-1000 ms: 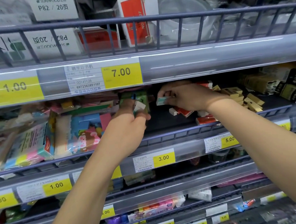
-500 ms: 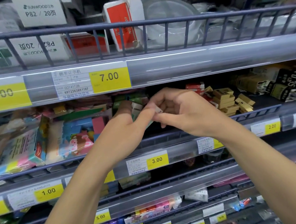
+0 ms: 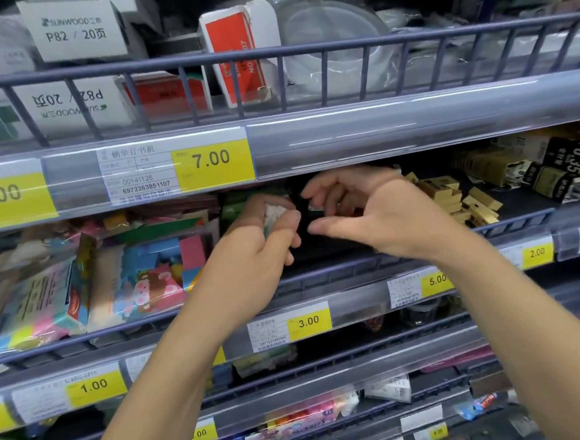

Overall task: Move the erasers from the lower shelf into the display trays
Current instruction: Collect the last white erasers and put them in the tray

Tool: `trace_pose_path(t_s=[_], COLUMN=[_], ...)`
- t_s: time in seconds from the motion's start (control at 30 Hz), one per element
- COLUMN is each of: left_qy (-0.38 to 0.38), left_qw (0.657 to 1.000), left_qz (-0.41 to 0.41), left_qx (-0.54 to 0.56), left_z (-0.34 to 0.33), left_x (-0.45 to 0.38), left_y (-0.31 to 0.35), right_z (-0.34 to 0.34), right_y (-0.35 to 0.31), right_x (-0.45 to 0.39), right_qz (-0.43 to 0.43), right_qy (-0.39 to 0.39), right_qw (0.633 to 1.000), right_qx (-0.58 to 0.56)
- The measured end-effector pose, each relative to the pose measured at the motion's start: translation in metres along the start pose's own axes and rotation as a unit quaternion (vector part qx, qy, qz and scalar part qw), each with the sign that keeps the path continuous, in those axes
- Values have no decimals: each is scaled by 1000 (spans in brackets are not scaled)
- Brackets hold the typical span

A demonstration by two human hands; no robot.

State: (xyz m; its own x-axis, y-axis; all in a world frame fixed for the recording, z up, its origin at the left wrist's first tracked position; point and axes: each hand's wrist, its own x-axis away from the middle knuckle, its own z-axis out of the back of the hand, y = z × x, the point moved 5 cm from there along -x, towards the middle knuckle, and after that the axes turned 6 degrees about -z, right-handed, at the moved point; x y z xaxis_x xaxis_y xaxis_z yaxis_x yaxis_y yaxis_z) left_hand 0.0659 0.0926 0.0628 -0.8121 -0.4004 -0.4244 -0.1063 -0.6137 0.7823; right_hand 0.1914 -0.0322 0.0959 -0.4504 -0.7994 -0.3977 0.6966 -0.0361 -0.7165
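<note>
My left hand [image 3: 256,246] reaches into the middle shelf and grips a few small white erasers [image 3: 276,214] between thumb and fingers. It is in front of a green display tray [image 3: 234,208] that it mostly hides. My right hand [image 3: 381,213] hovers just to the right, a small gap away. Its thumb and loosely curled fingers are spread apart, and I see nothing held between them. Red-wrapped erasers [image 3: 358,211] show through its fingers on the dark shelf floor.
Tan eraser boxes [image 3: 451,196] are stacked right of my right hand, with black packets [image 3: 566,166] beyond. Colourful packaged sets [image 3: 148,274] fill the shelf's left side. A blue wire rail [image 3: 354,270] fronts this shelf. Price strips and lower shelves run below.
My right hand brought an eraser left to my left hand, the fingers met, and it has now drawn back right with its fingers apart. The left hand keeps the erasers.
</note>
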Motion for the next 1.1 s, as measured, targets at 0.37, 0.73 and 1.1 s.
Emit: trace_pose_path(t_s=[0.37, 0.73, 1.1], left_qy=[23, 20, 29], left_qw=[997, 991, 993], left_qz=[77, 129, 118], left_qx=[2, 11, 1], left_z=[-1, 1, 2], left_x=[-4, -1, -3], left_y=[-16, -15, -22], right_z=[14, -7, 3], right_y=[53, 57, 66], right_x=[-27, -39, -59], right_qz=[-123, -95, -138], right_qy=[-136, -179, -105], right_qw=[901, 889, 893], right_qx=[392, 411, 415])
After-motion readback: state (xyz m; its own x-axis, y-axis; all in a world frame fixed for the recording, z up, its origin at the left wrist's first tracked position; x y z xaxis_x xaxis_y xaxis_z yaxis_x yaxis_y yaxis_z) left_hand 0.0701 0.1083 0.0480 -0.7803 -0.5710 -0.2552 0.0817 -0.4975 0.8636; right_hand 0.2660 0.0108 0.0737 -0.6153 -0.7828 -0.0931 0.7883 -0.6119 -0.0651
